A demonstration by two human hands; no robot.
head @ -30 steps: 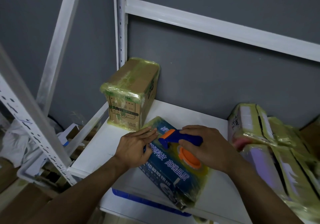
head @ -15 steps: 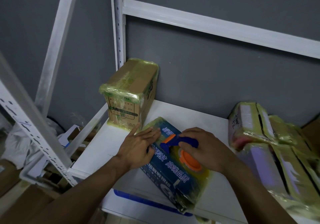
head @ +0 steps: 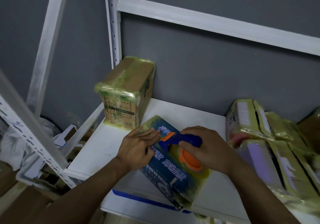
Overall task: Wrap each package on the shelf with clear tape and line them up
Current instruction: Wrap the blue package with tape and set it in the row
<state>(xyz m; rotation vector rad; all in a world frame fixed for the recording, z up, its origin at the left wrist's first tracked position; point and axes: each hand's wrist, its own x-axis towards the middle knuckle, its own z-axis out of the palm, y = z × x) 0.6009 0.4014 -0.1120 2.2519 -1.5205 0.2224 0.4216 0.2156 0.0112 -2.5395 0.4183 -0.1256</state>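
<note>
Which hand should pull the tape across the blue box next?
Probably the right hand: it grips the tape dispenser resting on the blue box, while the left hand lies flat on the box, likely steadying it.

We see only part of the tape dispenser (head: 173,139), its handle buried in the gripping right hand (head: 209,147); the left hand (head: 136,147) covers an edge of the blue package (head: 171,170), whose near end is blurred; the wrapped bundle (head: 270,147) runs off the right edge, smeared; the brown box (head: 124,94) bears print too small to read; a blue item (head: 138,200) lies mostly hidden under the shelf (head: 97,147).
</note>
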